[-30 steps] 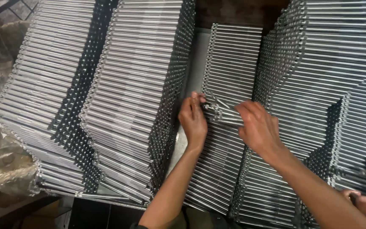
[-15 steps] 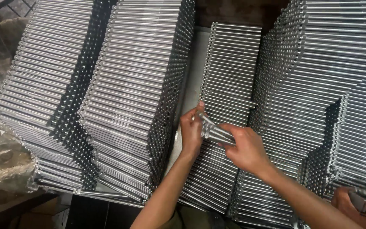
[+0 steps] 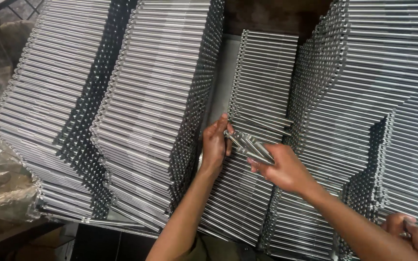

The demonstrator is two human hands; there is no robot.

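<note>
A pale grey bench top (image 3: pixel 217 82) carries the load, showing only as a narrow bare strip just above the left hand (image 3: pixel 215 145). To that hand's left rise two tall stacks of silver metal rods (image 3: pixel 156 111), laid row on row; a lower stack (image 3: pixel 262 96) lies directly beneath and beyond both hands. To the right of the right hand (image 3: pixel 286 169) stand more tall rod stacks (image 3: pixel 378 82), packed close together and reaching the bench's near edge.
</note>
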